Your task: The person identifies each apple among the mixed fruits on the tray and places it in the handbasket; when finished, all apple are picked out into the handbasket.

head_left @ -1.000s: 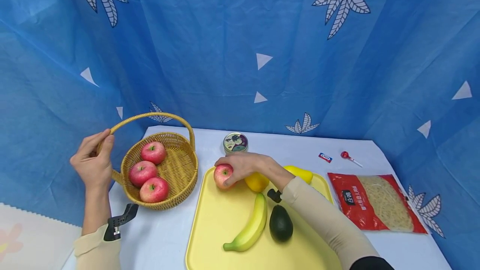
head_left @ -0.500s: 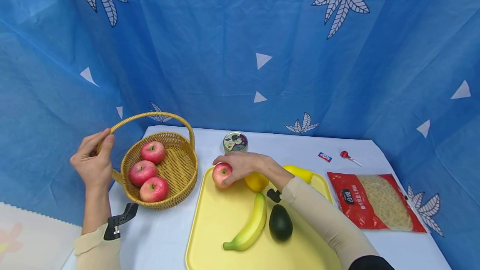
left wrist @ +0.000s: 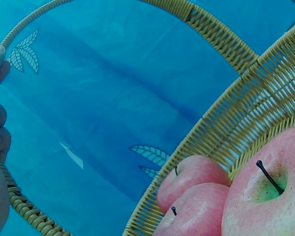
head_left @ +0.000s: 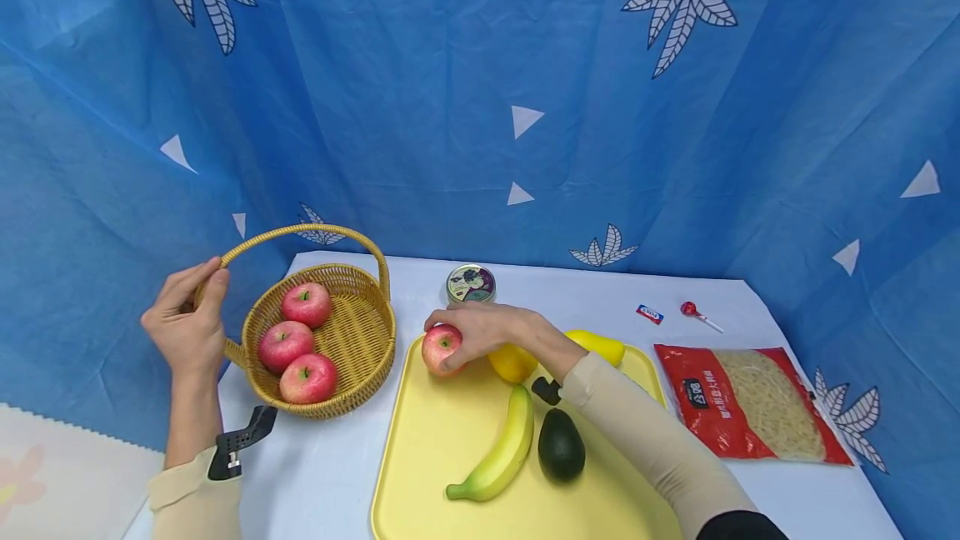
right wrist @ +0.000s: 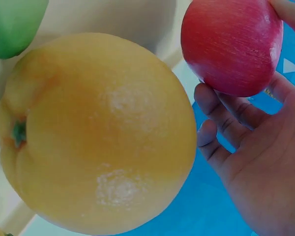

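My left hand (head_left: 187, 319) grips the arched handle (head_left: 315, 228) of a round wicker basket (head_left: 367, 382), on its left side. Three red apples (head_left: 308, 379) lie in the basket's left half; they also fill the lower right of the left wrist view. With thumb and fingers curled round it, my right hand (head_left: 483, 332) holds another red apple (head_left: 441, 347) at the upper left corner of the yellow tray (head_left: 420, 448). In the right wrist view this apple (right wrist: 233, 46) sits between thumb and fingers, beside a large orange-yellow fruit (right wrist: 103, 132). My forearm partly covers that fruit in the head view.
On the tray lie a banana (head_left: 498, 457), a dark green avocado (head_left: 561, 446) and a yellow fruit (head_left: 600, 347), partly hidden. Behind it stands a round tin (head_left: 471, 283). To the right are a small candy (head_left: 650, 314), a lollipop (head_left: 692, 310) and a red pasta bag (head_left: 750, 402).
My right hand and its apple have shifted very slightly to the left over the tray corner. The left hand and the basket have stayed where they were.
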A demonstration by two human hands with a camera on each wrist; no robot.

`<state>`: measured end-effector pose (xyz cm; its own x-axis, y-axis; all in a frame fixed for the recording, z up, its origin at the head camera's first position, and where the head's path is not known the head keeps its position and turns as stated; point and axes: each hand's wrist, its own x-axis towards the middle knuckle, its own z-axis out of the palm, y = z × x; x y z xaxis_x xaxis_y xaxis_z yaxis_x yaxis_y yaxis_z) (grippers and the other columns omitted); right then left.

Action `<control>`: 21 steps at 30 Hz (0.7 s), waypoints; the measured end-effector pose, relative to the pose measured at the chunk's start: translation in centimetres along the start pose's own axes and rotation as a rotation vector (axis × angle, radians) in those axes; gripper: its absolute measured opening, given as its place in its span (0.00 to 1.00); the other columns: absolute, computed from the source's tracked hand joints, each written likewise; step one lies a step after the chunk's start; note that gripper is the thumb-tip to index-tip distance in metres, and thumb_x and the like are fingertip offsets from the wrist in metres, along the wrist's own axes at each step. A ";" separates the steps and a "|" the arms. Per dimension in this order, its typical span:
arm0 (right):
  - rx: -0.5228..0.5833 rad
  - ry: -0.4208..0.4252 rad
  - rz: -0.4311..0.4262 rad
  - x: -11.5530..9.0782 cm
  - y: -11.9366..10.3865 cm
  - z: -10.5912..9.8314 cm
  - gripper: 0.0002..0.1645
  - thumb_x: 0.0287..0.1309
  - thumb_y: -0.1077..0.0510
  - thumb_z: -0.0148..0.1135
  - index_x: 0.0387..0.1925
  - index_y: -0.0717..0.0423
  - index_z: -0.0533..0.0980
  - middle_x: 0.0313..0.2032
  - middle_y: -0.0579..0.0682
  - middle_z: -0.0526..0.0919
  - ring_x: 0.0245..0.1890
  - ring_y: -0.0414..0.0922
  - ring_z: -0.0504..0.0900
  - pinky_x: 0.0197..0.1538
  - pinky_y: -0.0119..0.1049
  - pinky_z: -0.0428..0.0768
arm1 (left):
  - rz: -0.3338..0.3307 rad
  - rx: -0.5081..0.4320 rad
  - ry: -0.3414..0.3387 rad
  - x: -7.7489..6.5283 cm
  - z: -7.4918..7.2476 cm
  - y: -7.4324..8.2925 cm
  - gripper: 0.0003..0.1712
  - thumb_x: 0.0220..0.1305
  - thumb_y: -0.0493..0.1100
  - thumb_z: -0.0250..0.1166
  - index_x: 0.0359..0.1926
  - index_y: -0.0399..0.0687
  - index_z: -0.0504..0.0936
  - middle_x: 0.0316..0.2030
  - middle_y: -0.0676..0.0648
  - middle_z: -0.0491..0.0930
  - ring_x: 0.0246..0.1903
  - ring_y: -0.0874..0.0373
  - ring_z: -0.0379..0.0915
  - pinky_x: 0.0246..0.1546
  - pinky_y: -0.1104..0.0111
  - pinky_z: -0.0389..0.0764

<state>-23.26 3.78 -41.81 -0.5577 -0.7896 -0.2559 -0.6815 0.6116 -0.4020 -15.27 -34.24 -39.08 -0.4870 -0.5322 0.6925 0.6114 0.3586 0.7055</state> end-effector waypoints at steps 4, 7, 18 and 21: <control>-0.006 0.011 -0.019 0.0 -0.1 0.0 0.41 0.51 0.26 0.64 0.65 0.29 0.69 0.57 0.42 0.75 0.50 0.39 0.76 0.51 0.36 0.79 | 0.008 0.006 -0.004 0.1 -0.2 -0.4 0.12 0.59 0.26 0.69 0.45 0.29 0.87 0.40 0.44 0.87 0.38 0.63 0.81 0.39 0.80 0.79; -0.014 0.024 -0.032 0.0 -0.3 0.0 0.40 0.51 0.26 0.64 0.65 0.29 0.69 0.56 0.41 0.75 0.50 0.39 0.76 0.51 0.36 0.79 | 0.014 0.011 -0.002 0.1 -0.2 -0.5 0.12 0.59 0.26 0.70 0.45 0.30 0.87 0.40 0.43 0.87 0.38 0.64 0.81 0.39 0.80 0.79; -0.039 0.090 -0.081 0.1 -1.0 -0.2 0.39 0.50 0.26 0.63 0.64 0.28 0.70 0.52 0.38 0.76 0.47 0.37 0.75 0.49 0.35 0.78 | 0.045 -0.052 0.003 -0.1 0.8 1.9 0.10 0.59 0.26 0.70 0.43 0.27 0.87 0.39 0.39 0.87 0.38 0.63 0.82 0.40 0.79 0.80; -0.037 0.097 -0.091 0.1 -1.3 -0.3 0.39 0.50 0.27 0.63 0.64 0.29 0.70 0.50 0.37 0.76 0.46 0.36 0.76 0.47 0.34 0.78 | 0.046 -0.059 0.004 -0.1 0.7 1.7 0.10 0.59 0.25 0.70 0.43 0.26 0.86 0.39 0.39 0.87 0.38 0.63 0.82 0.40 0.79 0.80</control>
<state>-22.62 2.90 -41.06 -0.5346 -0.8345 -0.1333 -0.7474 0.5405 -0.3863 -14.66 -33.03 -37.86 -0.4554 -0.5192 0.7232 0.6688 0.3367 0.6629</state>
